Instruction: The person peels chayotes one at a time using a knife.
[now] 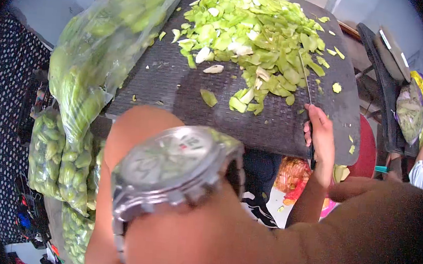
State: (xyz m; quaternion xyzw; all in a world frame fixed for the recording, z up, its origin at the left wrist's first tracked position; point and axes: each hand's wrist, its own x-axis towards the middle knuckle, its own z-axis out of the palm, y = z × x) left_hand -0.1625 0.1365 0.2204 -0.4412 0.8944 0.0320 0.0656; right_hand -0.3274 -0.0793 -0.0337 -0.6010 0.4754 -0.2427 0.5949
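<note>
The right hand (321, 134) gripped a knife (305, 77), its long axis pointing forward, slightly left, from the hand toward green peelings (259, 40). The left hand (302, 240) (wristwatch (173, 164) beside it) loomed close; its grip couldn't be told.

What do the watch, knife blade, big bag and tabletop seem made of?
Watch: probably metal, silvery and shiny. Knife blade: likely metal, thin and grey; finish unclear. Big bag: thin, clear plastic, see-through with glossy creases. Tabletop: possibly moulded plastic, dark with a woven-looking texture.
</note>
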